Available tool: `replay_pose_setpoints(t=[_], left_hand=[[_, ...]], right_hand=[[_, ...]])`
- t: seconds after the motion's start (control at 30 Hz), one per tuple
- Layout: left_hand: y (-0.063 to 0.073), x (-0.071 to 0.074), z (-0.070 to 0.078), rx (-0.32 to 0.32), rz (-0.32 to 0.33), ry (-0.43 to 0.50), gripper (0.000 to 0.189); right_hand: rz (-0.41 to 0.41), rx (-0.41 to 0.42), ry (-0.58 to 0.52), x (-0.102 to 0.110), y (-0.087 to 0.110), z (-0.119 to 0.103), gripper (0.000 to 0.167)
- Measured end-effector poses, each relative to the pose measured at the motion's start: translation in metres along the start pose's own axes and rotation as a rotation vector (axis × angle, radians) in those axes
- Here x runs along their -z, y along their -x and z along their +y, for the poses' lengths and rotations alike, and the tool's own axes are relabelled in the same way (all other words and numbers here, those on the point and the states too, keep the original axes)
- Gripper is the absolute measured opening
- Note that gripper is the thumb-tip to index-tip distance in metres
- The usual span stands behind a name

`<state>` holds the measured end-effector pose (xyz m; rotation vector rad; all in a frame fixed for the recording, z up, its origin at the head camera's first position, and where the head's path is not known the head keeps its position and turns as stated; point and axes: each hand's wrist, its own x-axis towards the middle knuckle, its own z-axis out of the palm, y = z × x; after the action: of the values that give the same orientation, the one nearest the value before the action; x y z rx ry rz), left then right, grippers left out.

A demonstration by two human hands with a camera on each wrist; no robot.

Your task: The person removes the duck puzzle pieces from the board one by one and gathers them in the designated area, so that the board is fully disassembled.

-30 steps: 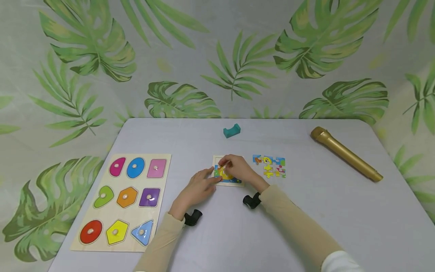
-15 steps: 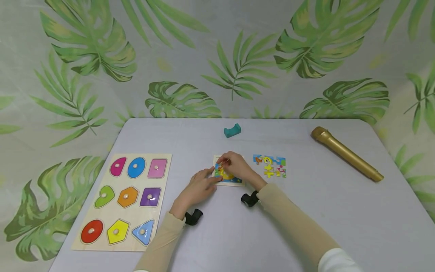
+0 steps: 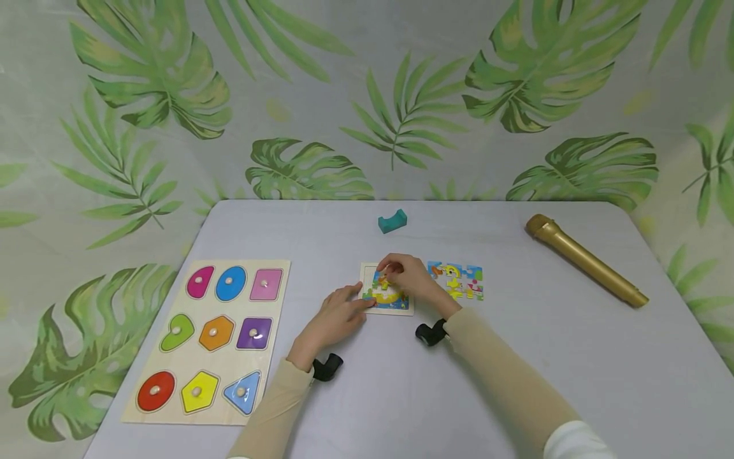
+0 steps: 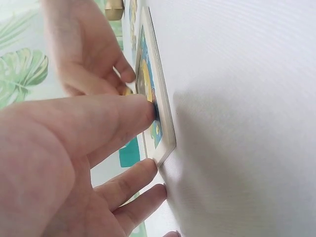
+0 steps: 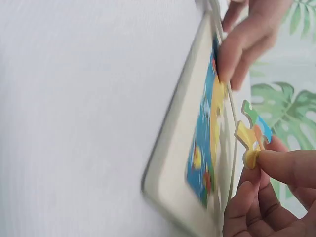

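Observation:
My right hand [image 3: 414, 278] pinches a jigsaw piece [image 5: 255, 132] in yellow, green and blue between thumb and fingertips. It is raised over a small wooden puzzle tray [image 3: 401, 313], whose lower part is filled with blue and yellow pieces. On the tray's left side rests my left hand [image 3: 332, 316], fingers extended. Its thumb [image 4: 118, 116] presses on the picture while the other fingertips touch the edge in the left wrist view. Several loose jigsaw pieces [image 3: 453, 285] lie in a cluster just right of the tray.
A wooden shape board [image 3: 189, 354] with knobbed coloured shapes lies at the left. Behind the tray sits a teal curved block [image 3: 392, 221]. A gold microphone [image 3: 590, 262] lies at the right. Leaf-patterned cloth hangs behind the table [image 3: 487, 382].
My right hand first shifts slightly left over the tray, then back right with the jigsaw piece, uncovering more of the tray's left part. The left hand stays in place.

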<state>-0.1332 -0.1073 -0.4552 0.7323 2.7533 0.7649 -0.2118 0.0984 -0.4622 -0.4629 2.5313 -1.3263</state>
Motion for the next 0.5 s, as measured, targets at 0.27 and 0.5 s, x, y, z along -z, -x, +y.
replay_pose_setpoints(t=[0.27, 0.5], left_hand=[[-0.001, -0.003, -0.002, 0.009, 0.003, -0.003, 0.034], [-0.001, -0.004, -0.003, 0.011, 0.005, 0.003, 0.035]], right_hand=[[0.024, -0.026, -0.002, 0.037, 0.018, 0.020, 0.016], [0.046, -0.038, 0.046, 0.067, 0.038, 0.039, 0.016]])
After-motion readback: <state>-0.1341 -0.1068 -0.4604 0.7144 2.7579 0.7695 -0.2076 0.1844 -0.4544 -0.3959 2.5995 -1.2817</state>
